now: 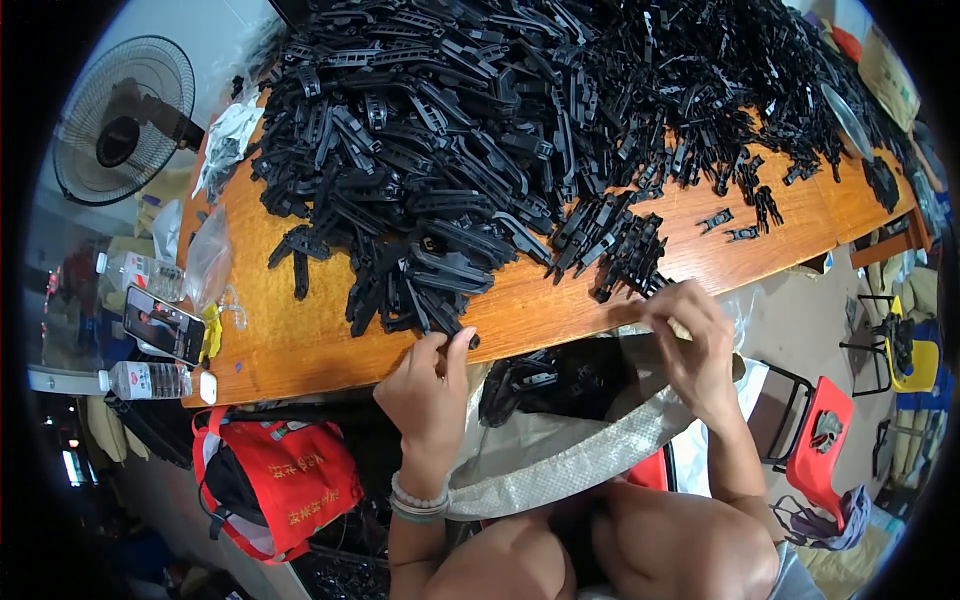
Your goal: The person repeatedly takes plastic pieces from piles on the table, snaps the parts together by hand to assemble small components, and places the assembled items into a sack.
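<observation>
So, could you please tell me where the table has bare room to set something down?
The table shows bare wood at front left, between the phone and the black parts, and a strip at right, in front of the loose clips. Black parts crowd the back.

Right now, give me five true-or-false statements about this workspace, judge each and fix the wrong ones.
Black parts are heaped on the wooden table. True.
Both hands are at the table's far side. False: left hand and right hand are by its near edge.
A pale sack is open by the near edge. True.
A red bag is right of the sack. False: the red bag is left of it.
A fan is at the picture's left. True.
</observation>
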Motion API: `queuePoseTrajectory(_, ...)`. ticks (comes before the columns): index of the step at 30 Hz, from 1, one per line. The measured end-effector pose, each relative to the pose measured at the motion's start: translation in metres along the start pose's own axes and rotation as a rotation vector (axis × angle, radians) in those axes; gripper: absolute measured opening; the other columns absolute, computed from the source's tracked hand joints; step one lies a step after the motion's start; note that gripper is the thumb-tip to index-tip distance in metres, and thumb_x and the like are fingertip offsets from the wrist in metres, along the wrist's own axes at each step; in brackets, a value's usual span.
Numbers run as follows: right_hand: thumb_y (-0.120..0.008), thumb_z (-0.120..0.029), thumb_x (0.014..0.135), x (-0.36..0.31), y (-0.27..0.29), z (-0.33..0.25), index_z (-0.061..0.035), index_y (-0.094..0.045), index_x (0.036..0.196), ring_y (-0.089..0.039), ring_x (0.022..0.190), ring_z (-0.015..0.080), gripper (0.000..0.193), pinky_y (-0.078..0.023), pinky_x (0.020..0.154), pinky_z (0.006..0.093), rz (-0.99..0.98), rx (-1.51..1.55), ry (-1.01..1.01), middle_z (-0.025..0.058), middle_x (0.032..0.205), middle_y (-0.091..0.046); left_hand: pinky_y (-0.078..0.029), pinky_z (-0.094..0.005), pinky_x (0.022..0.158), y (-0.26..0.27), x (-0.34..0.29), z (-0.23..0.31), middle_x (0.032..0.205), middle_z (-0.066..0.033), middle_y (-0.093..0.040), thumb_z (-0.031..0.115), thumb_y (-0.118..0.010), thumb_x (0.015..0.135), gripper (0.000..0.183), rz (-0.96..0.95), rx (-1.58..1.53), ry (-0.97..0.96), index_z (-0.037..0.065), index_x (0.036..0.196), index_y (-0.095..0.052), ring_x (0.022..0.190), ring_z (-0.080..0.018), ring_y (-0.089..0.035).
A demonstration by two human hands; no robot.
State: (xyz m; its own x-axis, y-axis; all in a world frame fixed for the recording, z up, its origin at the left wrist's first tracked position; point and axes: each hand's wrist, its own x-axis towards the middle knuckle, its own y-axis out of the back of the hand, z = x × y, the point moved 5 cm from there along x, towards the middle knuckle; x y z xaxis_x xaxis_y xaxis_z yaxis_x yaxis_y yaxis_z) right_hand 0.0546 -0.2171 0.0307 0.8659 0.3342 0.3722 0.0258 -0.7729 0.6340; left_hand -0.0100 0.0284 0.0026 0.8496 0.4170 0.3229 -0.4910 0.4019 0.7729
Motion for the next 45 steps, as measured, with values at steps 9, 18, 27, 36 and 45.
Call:
queuePoseTrajectory(9, -0.061, 0.006, 0.071, 0.018, 0.000, 0.014, -0.0033, -0.060, 0.101, -0.051, 0.088, 0.0312, 0.031, -0.042, 0.078, 0.0388, 0.028, -0.337, 0.051, 0.0129, 0.095, -0.053, -0.035, -0.0228, 0.044, -0.011, 0.002, -0.016, 0.054, -0.0037, -0.057, 0.008, -0.071, 0.081, 0.018, -0.094, -0.494, 0.285, -0.006, 0.076, -0.061, 0.043, -0.0067, -0.048)
queuePoseTrajectory(18, -0.062, 0.009, 0.074, 0.015, 0.003, 0.027, -0.0023, -0.064, 0.100, -0.060, 0.089, 0.0281, 0.029, -0.049, 0.076, 0.0330, 0.142, -0.200, 0.070, 0.0137, 0.098, -0.059, -0.043, -0.0179, 0.055, -0.011, -0.013, -0.006, 0.077, -0.0050, -0.063, 0.002, -0.068, 0.082, 0.015, -0.231, -0.587, 0.125, -0.007, 0.080, -0.057, 0.062, -0.0051, -0.057)
queuePoseTrajectory(27, -0.067, 0.008, 0.074, 0.004, -0.014, 0.002, 0.0064, -0.068, 0.087, -0.065, 0.073, 0.0195, 0.014, -0.054, 0.066, 0.0280, -0.232, 0.898, -0.210, 0.0161, 0.088, -0.064, -0.053, -0.0290, 0.071, -0.028, -0.024, 0.024, 0.094, -0.0156, -0.062, -0.004, -0.057, 0.086, 0.020, -0.649, -1.383, 0.373, -0.007, 0.106, -0.053, 0.077, -0.0172, -0.064)
queuePoseTrajectory(36, -0.072, 0.001, 0.071, -0.010, -0.033, -0.020, 0.0013, -0.068, 0.082, -0.064, 0.072, 0.0199, 0.012, -0.050, 0.063, 0.0288, -0.202, 0.627, 0.000, 0.0108, 0.079, -0.066, -0.048, -0.0206, 0.051, -0.025, -0.025, 0.042, 0.093, -0.0115, -0.063, 0.004, -0.061, 0.087, 0.028, -0.762, -1.079, 0.282, -0.010, 0.111, -0.059, 0.066, -0.0096, -0.060)
queuePoseTrajectory(45, -0.076, -0.005, 0.069, -0.017, -0.033, -0.023, 0.0015, -0.065, 0.090, -0.063, 0.074, 0.0216, 0.025, -0.050, 0.068, 0.0315, -0.108, 0.513, 0.070, 0.0114, 0.083, -0.065, -0.051, -0.0338, 0.060, -0.003, -0.030, 0.063, 0.086, -0.0217, -0.064, 0.001, -0.068, 0.079, 0.039, -0.477, -0.646, -0.288, -0.007, 0.114, -0.053, 0.073, -0.0311, -0.067)
